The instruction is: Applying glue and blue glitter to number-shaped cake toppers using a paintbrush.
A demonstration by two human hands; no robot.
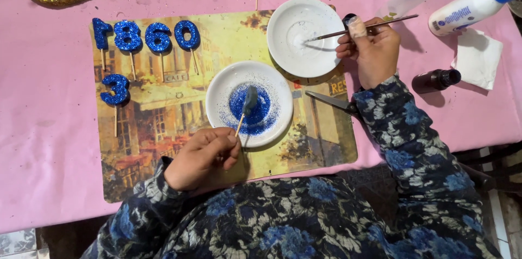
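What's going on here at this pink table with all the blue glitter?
A person is working over a picture placemat on a pink table. The left hand holds a shape on a stick over a white saucer of blue glitter. The right hand holds a thin paintbrush, its tip resting in a second white saucer. Five blue glittered number shapes on sticks lie on the mat's left side. Scissors, a dark small bottle and two white bottles lie nearby.

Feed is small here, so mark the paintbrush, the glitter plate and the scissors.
paintbrush [375, 26]: head view, mid handle beside the right hand.
glitter plate [220, 87]: head view, bare white rim, left side.
scissors [326, 99]: head view, on the blades.
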